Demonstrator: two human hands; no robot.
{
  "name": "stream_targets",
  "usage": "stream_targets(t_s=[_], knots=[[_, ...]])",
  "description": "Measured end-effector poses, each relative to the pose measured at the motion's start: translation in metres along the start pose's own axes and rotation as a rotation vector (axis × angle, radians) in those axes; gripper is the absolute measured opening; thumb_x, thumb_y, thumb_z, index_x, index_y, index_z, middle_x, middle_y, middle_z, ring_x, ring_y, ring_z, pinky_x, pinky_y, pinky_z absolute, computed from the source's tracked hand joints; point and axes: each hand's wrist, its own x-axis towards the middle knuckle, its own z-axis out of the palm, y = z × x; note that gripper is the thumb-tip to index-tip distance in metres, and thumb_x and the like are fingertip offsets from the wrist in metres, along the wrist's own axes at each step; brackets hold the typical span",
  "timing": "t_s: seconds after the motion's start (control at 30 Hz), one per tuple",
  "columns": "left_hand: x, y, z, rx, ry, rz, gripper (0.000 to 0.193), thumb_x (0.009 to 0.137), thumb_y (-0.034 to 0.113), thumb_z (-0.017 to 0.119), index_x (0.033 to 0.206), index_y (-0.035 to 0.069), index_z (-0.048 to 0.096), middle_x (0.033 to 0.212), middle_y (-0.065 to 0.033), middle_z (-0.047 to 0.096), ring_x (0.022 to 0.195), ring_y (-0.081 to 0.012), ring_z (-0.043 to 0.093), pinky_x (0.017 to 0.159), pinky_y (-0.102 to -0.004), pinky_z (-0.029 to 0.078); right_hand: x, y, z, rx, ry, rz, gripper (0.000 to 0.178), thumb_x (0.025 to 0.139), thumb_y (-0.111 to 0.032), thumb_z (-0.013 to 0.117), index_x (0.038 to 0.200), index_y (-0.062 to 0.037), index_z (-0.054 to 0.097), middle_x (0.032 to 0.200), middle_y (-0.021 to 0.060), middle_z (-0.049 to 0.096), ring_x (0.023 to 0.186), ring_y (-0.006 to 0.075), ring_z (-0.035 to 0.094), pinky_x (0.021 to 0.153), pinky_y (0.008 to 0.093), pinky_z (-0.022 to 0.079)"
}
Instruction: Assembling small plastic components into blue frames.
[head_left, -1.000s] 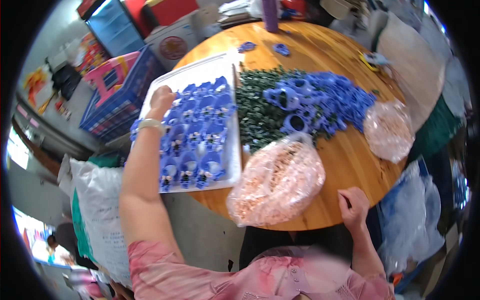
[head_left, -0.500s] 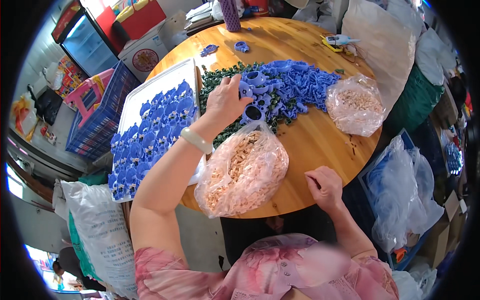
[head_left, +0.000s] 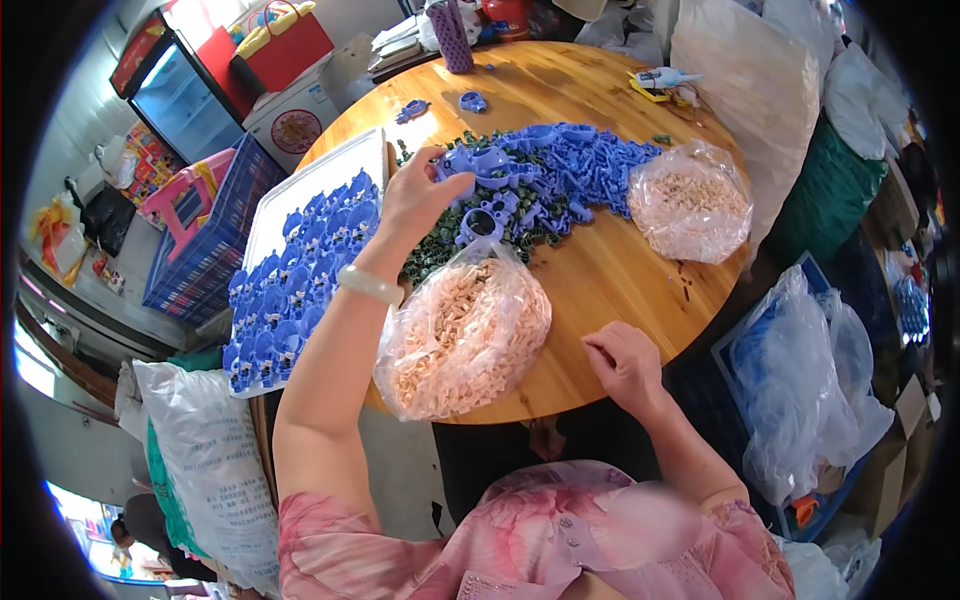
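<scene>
My left hand (head_left: 412,200), with a pale bangle on its wrist, pinches a blue plastic part (head_left: 453,163) at the near left of a heap. Blue moulded parts (head_left: 600,165) fill that heap, and small dark green pieces (head_left: 428,250) lie along its left side. A blue ring-shaped part (head_left: 481,224) sits just right of the hand. Below it a clear bag of small peach-coloured pieces (head_left: 465,335) stands open. My right hand (head_left: 627,368) is curled closed at the table's near edge; whatever its fingers may hold is hidden.
Left on the round wooden table (head_left: 570,290), a white tray (head_left: 270,232) carries rows of blue parts (head_left: 305,265). A second bag of peach pieces (head_left: 690,200) lies right. Farther back are a purple perforated cylinder (head_left: 450,38) and a yellow tool (head_left: 650,88). A blue crate (head_left: 205,245) stands left.
My left hand has drawn back leftward from the heap with the blue part between its fingers. The whole view has shifted slightly; my right hand stays curled at the table edge.
</scene>
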Motion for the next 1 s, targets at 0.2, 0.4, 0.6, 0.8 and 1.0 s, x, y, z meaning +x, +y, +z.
stream_targets(t_s=[0.2,0.4,0.6,0.8,1.0], knots=[[-0.084,0.044,0.029,-1.281,-0.609,-0.236,0.029,0.09,0.028,0.056,0.105,0.003,0.057,0.093,-0.0082,0.065,0.082,-0.0197,0.064,0.075,-0.0343,0.053,0.024,-0.001,-0.019,0.688,0.025,0.318,0.036,0.083,-0.011,0.065,0.118,-0.0073,0.055,0.097,0.0061,0.054,0.075,0.0112,0.054,0.065,0.0232,0.046],[-0.147,0.038,0.087,-1.635,-0.511,-0.449,0.031,0.095,0.031,0.048,0.108,0.004,0.056,0.098,-0.0075,0.063,0.088,-0.0172,0.06,0.08,-0.0311,0.048,0.024,-0.015,-0.014,0.45,0.009,0.066,0.033,0.074,-0.009,0.075,0.104,-0.0046,0.062,0.097,0.0068,0.052,0.078,0.0147,0.055,0.064,0.0255,0.047],[-0.187,0.052,0.12,-1.55,-0.265,-0.333,0.043,0.092,0.006,0.052,0.133,0.001,0.041,0.12,-0.0053,0.053,0.106,-0.0121,0.051,0.09,-0.0279,0.041,0.003,-0.016,-0.012,0.366,0.031,0.196,0.027,0.07,-0.009,0.077,0.092,-0.0029,0.064,0.095,0.009,0.051,0.079,0.0199,0.056,0.067,0.0271,0.048],[-0.208,0.038,0.117,-1.676,-0.274,-0.445,0.045,0.091,0.003,0.051,0.134,0.0,0.039,0.126,-0.0096,0.05,0.109,-0.0183,0.053,0.092,-0.0321,0.045,0.008,-0.027,-0.026,0.313,-0.193,0.12,0.021,0.075,-0.016,0.074,0.09,-0.0065,0.063,0.091,0.0072,0.057,0.076,0.0207,0.057,0.065,0.0294,0.047],[-0.219,0.028,0.118,-1.704,-0.346,-0.376,0.049,0.092,0.018,0.055,0.135,0.0,0.038,0.124,-0.0125,0.053,0.109,-0.0246,0.056,0.092,-0.0371,0.047,0.073,0.027,-0.004,0.203,-0.157,0.1,0.011,0.084,-0.008,0.059,0.092,-0.0015,0.062,0.087,0.0093,0.059,0.073,0.0209,0.057,0.064,0.0297,0.045]])
